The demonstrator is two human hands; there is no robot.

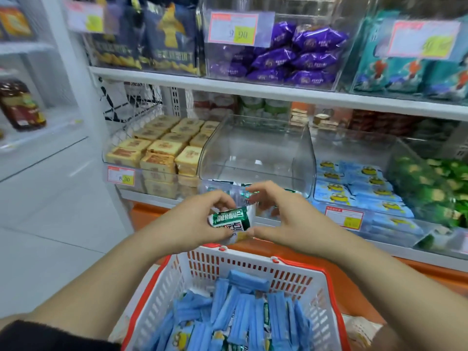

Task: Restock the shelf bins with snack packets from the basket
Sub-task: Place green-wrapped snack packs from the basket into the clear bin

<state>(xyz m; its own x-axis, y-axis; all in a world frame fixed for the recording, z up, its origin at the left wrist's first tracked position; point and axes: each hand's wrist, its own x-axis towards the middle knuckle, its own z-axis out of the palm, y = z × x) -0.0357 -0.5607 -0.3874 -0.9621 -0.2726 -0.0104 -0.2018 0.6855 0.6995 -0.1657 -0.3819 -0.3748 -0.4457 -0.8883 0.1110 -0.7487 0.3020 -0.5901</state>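
White shelves [253, 88] carry clear bins [255, 153] beside pale floor tiles [50, 198].

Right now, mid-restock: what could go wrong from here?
1. The left hand grips several green-and-white packets short of the clear bin; one could slip and drop towards the basket.
2. The basket's blue packets look like those in the bin to the right; they could land in the wrong bin.
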